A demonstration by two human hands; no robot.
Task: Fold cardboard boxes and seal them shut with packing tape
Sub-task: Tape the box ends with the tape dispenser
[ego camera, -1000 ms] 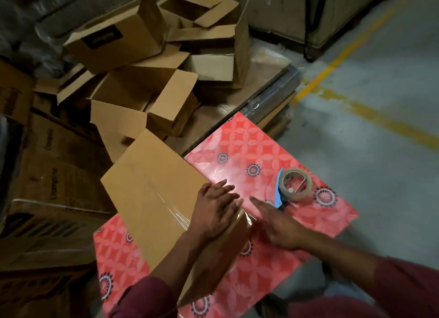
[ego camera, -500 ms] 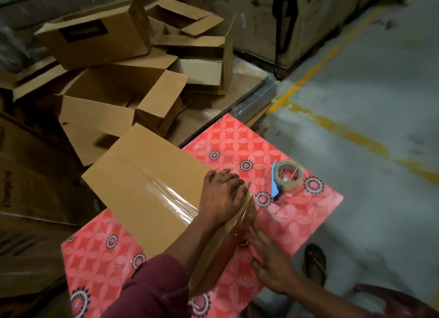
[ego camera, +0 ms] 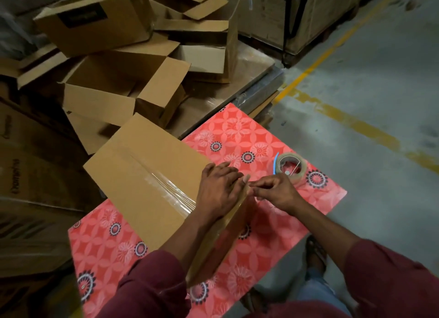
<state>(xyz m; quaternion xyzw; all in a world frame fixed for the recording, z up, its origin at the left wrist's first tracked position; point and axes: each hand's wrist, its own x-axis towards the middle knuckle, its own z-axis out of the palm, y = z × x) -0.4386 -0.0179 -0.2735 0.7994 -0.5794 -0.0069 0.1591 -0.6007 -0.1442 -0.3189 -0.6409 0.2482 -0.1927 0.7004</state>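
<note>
The left hand [ego camera: 219, 190] is lying flat on the near end of the box [ego camera: 152, 182], with its fingers straight and pressing down on the top edge. The right hand [ego camera: 276, 191] is sitting just beside it, with its fingers curled and its fingertips pinching something small at the box corner; it is too small to tell what. Both arms are wearing dark red sleeves [ego camera: 152, 286]. The box is lying closed on the red flowery mat [ego camera: 249, 132], and a shiny strip of clear tape [ego camera: 166, 189] is running along its top seam. The tape roll [ego camera: 291, 168] is sitting on the mat just past the right hand, with a blue cutter on its side. Farther back, a pile of open boxes [ego camera: 133, 63] is lying jumbled, flaps up, and they are looking empty inside. Yellow lines [ego camera: 351, 118] are running across the grey floor.
</note>
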